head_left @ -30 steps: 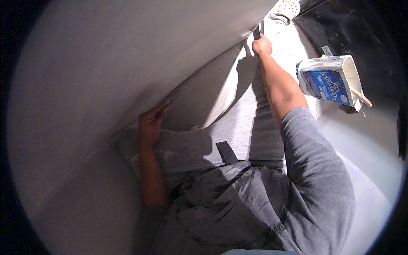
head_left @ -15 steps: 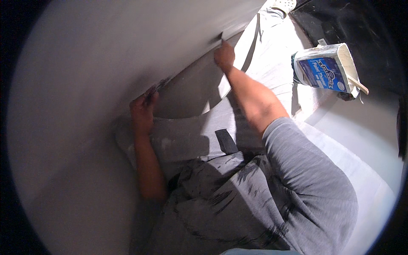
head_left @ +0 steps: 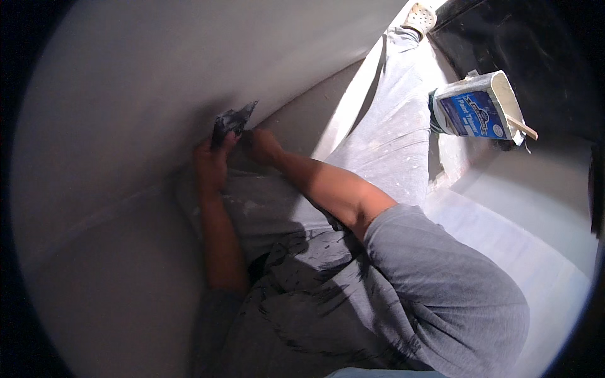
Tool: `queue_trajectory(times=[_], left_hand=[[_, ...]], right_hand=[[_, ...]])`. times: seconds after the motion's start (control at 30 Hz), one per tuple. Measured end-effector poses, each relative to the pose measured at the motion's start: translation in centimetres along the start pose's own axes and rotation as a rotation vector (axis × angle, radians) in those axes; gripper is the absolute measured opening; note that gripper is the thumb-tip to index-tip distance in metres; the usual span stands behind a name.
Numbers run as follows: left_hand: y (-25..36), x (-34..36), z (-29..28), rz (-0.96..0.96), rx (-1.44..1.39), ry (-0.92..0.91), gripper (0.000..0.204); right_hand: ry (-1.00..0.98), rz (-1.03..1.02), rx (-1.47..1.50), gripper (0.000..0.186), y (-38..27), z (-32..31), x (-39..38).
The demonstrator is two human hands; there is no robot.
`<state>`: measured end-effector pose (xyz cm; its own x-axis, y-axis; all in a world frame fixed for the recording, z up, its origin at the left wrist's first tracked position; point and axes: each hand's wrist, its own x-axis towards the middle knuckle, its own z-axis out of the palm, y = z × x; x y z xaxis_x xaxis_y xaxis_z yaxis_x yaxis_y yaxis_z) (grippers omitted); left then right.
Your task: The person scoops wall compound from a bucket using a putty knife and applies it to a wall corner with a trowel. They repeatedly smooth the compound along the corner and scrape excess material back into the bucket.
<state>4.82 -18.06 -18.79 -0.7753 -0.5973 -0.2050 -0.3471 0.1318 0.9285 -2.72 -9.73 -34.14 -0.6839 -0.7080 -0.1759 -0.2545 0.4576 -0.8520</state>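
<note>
My left hand is closed on a dark flat piece with an angular, pointed edge and grey smears. It is held up beside the pale wall; I cannot make out its exact kind. Close by on its right, my right hand is closed, with its fingertips in shadow near the lower edge of that piece. Whatever the right fingers grip is hidden.
A cut-open plastic container with a blue label and a wooden stick stands at the right. A black panel rises behind it. My outstretched leg ends in a pale perforated clog.
My right hand has come from the far wall seam, leftward and nearer, to beside my left hand. The dark piece in my left hand is turned up and shows more of its face.
</note>
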Motion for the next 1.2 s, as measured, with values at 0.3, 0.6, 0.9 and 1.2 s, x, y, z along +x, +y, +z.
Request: queue_trajectory(times=[0.3, 0.6, 0.9, 1.2], left_hand=[[2.6, -4.6, 1.1, -0.152, -0.880, 0.043, 0.039], [6.8, -5.2, 6.5, -0.107, -0.988, -0.239, 0.030], [9.0, -6.2, 8.3, -0.063, -0.692, -0.210, 0.030], [6.5, -4.7, 7.5, 0.625, -0.014, -0.234, 0.040]], right_hand=[[0.144, -0.226, 0.567, 0.031, -4.0, -18.9, -6.1], [0.305, -0.323, 0.403, 0.030, -9.2, -26.5, -12.3], [-0.017, -0.035, 0.210, 0.028, -5.7, -29.9, -12.1], [-0.279, 0.189, 1.227, 0.038, -3.8, -31.8, -12.9]])
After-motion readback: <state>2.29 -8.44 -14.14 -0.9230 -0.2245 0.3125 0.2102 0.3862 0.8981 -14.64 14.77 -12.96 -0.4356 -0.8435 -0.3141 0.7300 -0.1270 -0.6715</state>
